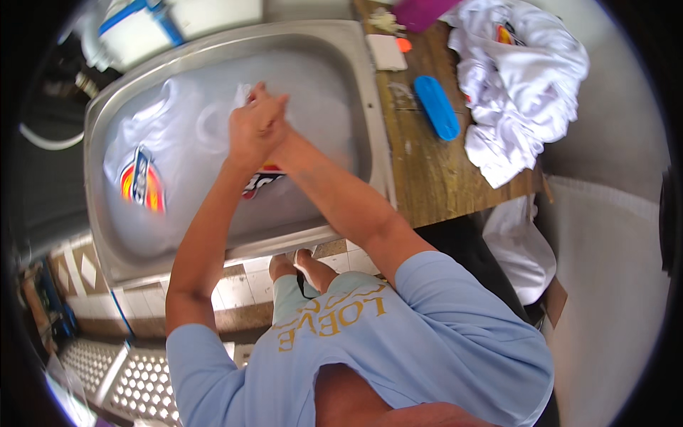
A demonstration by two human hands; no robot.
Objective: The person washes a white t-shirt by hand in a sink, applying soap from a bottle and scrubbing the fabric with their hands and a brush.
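A metal sink (379,135) holds cloudy water with white garments in it. On the left, a soaked white shirt (171,107) with a red, yellow and dark printed emblem floats partly under the surface. My left hand (247,135) and my right hand (272,117) are pressed together over the middle of the basin, fingers closed. A bit of white garment (242,94) pokes out just past the fingers; most of what they grip is hidden. Below my wrists, another printed emblem (263,181) shows in the water.
Right of the sink is a wooden counter (427,185). On it lie a blue oblong plastic item (437,108), a white block (386,52), an orange cap (404,45), a purple container (421,10) and heaped white garments (523,78). A white-and-blue box (206,16) stands behind the sink.
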